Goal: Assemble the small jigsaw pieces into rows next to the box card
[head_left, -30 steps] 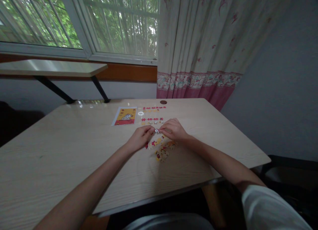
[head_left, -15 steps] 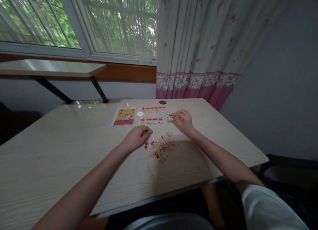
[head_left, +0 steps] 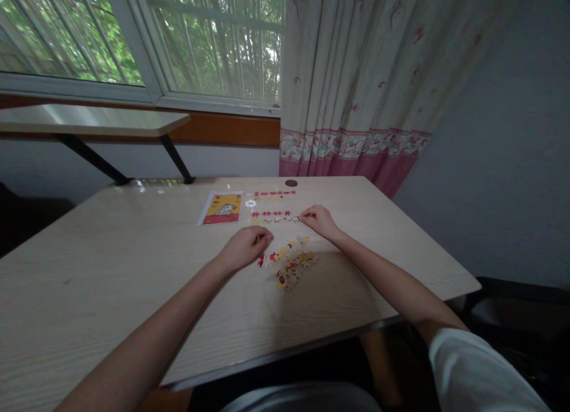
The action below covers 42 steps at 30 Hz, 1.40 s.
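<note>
My right hand (head_left: 321, 221) pinches a small white jigsaw piece (head_left: 295, 218) at the right end of a row of white and yellow pieces (head_left: 276, 220). Just beyond that row runs a line of red jigsaw pieces (head_left: 271, 214). My left hand (head_left: 247, 246) rests on the table with its fingers curled, and what they hold, if anything, is hidden. Beside its fingertips begins a loose pile of mixed jigsaw pieces (head_left: 294, 268), red, yellow and white. A picture sheet (head_left: 224, 208) with a white animal on yellow and red lies beyond my left hand.
Farther back are another red row (head_left: 275, 193) and a yellow row of pieces. A round hole (head_left: 291, 183) is set near the table's (head_left: 133, 269) back edge. A raised shelf (head_left: 89, 121) stands at the back left, and a curtain (head_left: 356, 103) hangs behind.
My right hand has come nearer and slightly left, bringing the white jigsaw piece from above the table down to the end of the near row. My left hand has stayed in place.
</note>
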Each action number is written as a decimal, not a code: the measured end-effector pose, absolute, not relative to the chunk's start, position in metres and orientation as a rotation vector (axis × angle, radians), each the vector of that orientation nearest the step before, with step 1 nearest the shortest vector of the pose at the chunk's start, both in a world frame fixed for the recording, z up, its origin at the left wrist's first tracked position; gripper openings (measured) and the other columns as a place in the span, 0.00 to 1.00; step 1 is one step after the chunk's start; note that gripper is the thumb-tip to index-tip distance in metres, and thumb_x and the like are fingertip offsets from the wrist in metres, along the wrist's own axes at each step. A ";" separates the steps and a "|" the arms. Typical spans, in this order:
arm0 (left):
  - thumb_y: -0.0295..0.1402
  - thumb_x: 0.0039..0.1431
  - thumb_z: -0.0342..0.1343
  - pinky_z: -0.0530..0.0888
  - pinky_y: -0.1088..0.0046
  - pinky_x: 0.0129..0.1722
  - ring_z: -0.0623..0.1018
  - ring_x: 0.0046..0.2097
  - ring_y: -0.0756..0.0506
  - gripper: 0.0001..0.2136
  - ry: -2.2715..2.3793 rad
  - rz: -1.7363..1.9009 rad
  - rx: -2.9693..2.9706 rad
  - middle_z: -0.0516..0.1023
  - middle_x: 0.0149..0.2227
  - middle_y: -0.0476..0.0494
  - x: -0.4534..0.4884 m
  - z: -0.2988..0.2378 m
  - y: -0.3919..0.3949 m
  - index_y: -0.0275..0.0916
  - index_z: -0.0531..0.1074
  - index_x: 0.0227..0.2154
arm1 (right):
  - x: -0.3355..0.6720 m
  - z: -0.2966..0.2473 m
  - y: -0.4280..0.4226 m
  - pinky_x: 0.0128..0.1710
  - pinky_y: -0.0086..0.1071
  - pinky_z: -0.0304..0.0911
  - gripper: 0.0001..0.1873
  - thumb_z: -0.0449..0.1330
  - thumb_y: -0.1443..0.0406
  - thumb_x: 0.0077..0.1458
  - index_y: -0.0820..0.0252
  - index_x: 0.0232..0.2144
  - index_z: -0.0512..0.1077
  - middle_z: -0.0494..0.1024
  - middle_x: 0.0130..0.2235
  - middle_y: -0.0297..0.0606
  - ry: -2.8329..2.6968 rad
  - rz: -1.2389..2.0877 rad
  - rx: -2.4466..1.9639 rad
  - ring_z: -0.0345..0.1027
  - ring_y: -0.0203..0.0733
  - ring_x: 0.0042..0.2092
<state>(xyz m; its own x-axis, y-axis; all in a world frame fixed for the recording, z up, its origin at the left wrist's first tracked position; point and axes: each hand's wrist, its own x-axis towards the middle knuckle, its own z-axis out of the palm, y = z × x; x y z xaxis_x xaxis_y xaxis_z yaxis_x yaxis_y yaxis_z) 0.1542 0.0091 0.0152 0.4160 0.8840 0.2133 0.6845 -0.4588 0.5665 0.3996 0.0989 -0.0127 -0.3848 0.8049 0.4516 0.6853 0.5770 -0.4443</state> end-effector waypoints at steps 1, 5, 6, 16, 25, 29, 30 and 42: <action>0.34 0.56 0.46 0.64 0.74 0.29 0.71 0.28 0.48 0.12 1.342 0.692 2.283 0.75 0.28 0.44 0.155 0.015 0.009 0.36 0.73 0.29 | 0.400 -0.014 0.100 0.35 0.29 0.57 0.08 0.60 0.61 0.50 0.57 0.29 0.77 0.77 0.30 0.36 -2.185 0.251 -1.203 0.66 0.36 0.33; 0.34 0.56 0.45 0.64 0.74 0.29 0.70 0.28 0.48 0.12 1.345 0.684 2.287 0.74 0.27 0.44 0.156 0.018 0.007 0.36 0.73 0.29 | 0.400 -0.016 0.101 0.34 0.28 0.57 0.08 0.60 0.62 0.49 0.58 0.29 0.77 0.77 0.30 0.37 -2.174 0.270 -1.250 0.67 0.35 0.32; 0.34 0.57 0.45 0.64 0.74 0.29 0.70 0.28 0.48 0.12 1.347 0.680 2.290 0.74 0.27 0.44 0.156 0.018 0.007 0.36 0.72 0.29 | 0.400 -0.016 0.100 0.34 0.28 0.57 0.08 0.60 0.62 0.49 0.58 0.29 0.77 0.77 0.30 0.37 -2.167 0.276 -1.253 0.67 0.35 0.32; 0.34 0.57 0.45 0.65 0.74 0.30 0.71 0.30 0.48 0.12 1.328 0.691 2.277 0.75 0.30 0.43 0.155 0.014 0.008 0.36 0.72 0.30 | 0.399 -0.012 0.098 0.34 0.28 0.58 0.07 0.60 0.64 0.48 0.61 0.29 0.76 0.77 0.30 0.38 -2.128 0.298 -1.257 0.67 0.35 0.32; 0.34 0.57 0.45 0.64 0.75 0.28 0.70 0.28 0.49 0.11 1.333 0.671 2.289 0.75 0.29 0.44 0.155 0.016 0.008 0.36 0.72 0.29 | 0.395 0.004 0.072 0.43 0.33 0.54 0.09 0.60 0.59 0.49 0.58 0.30 0.75 0.76 0.33 0.37 -2.463 0.261 -0.829 0.65 0.38 0.39; 0.34 0.57 0.46 0.64 0.75 0.28 0.70 0.28 0.49 0.11 1.320 0.682 2.287 0.74 0.28 0.44 0.155 0.016 0.008 0.36 0.72 0.28 | 0.388 0.012 0.059 0.43 0.34 0.53 0.13 0.62 0.55 0.46 0.57 0.29 0.75 0.75 0.33 0.37 -2.614 0.290 -0.776 0.63 0.40 0.40; 0.34 0.56 0.46 0.64 0.75 0.28 0.70 0.28 0.49 0.11 1.315 0.690 2.281 0.74 0.27 0.44 0.155 0.015 0.008 0.36 0.72 0.28 | 0.386 0.014 0.057 0.43 0.34 0.53 0.12 0.62 0.55 0.46 0.57 0.29 0.75 0.75 0.33 0.36 -2.641 0.311 -0.775 0.64 0.39 0.40; 0.34 0.56 0.46 0.64 0.75 0.27 0.69 0.27 0.49 0.12 1.301 0.711 2.237 0.74 0.26 0.45 0.160 0.018 0.004 0.36 0.73 0.29 | 0.376 0.023 0.045 0.45 0.36 0.55 0.04 0.61 0.65 0.46 0.61 0.27 0.72 0.73 0.29 0.32 -2.602 0.661 -0.827 0.65 0.34 0.33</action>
